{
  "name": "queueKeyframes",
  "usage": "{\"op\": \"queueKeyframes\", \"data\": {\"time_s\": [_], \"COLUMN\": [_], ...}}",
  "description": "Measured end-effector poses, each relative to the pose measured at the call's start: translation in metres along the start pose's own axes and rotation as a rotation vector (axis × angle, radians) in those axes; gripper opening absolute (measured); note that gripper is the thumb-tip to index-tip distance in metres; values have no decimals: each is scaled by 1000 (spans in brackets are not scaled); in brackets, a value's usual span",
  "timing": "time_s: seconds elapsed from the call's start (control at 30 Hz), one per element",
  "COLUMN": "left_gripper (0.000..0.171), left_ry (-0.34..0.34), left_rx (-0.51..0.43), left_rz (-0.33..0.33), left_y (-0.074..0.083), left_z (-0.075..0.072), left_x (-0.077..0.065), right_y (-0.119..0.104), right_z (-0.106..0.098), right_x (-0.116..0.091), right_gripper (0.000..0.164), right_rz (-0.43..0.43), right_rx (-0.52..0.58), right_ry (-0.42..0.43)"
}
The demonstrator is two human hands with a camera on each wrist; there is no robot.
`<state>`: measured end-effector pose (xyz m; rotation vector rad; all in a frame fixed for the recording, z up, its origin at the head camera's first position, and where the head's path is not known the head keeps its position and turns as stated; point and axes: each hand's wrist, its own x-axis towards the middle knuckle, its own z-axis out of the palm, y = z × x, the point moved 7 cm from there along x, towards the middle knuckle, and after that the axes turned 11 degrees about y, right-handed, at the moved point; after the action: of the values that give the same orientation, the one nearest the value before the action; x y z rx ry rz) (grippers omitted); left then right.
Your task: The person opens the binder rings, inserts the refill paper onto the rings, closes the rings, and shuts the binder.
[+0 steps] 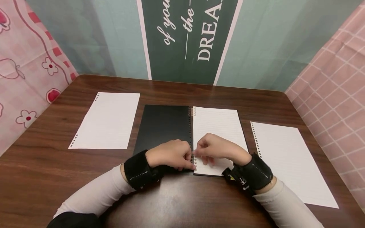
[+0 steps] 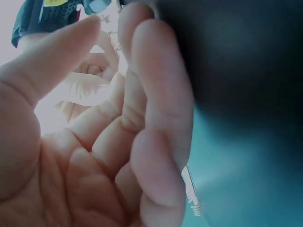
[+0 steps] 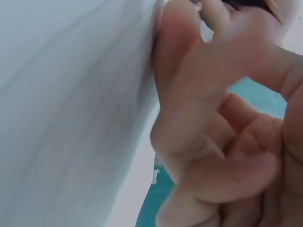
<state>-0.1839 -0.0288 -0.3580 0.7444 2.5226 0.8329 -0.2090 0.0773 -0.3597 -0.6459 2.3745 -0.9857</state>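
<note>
A black loose-leaf notebook lies flat and opened out, its dark cover (image 1: 162, 126) on the left and a lined white sheet (image 1: 219, 122) on the right. A row of binder rings (image 1: 189, 126) runs down the middle. My left hand (image 1: 172, 153) pinches at the lower rings, with the thumb tip at the sheet's punched edge. Its curled fingers (image 2: 161, 75) and thumb show close up in the left wrist view. Bent over the sheet, my right hand (image 1: 218, 147) has fingertips right at the rings. Blurred, curled fingers (image 3: 184, 94) show against the lined paper in the right wrist view; I cannot tell whether they grip it.
A loose punched sheet (image 1: 106, 120) lies on the brown wooden table (image 1: 176, 202) to the left. Another lined punched sheet (image 1: 288, 158) lies at the right, partly under the right forearm. Pink cloth (image 1: 336, 76) and a green curtain (image 1: 119, 41) bound the table.
</note>
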Motion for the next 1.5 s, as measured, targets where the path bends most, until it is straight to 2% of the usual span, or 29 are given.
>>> {"op": "queueKeyframes", "data": {"time_s": [0.43, 1.17, 1.5], "left_gripper": [34, 38, 35], "left_ry": [-7, -3, -8], "left_rx": [-55, -61, -25], "left_rz": [-41, -15, -8], "left_y": [-1, -2, -4], "left_z": [-1, -1, -1], "left_x": [4, 3, 4], "right_y": [-1, -4, -4], "right_z": [1, 3, 3], "right_x": [5, 5, 5], "right_gripper": [32, 30, 29], "right_rz": [10, -14, -7], "right_rx": [-66, -68, -70], "right_ry": [-2, -18, -12]}}
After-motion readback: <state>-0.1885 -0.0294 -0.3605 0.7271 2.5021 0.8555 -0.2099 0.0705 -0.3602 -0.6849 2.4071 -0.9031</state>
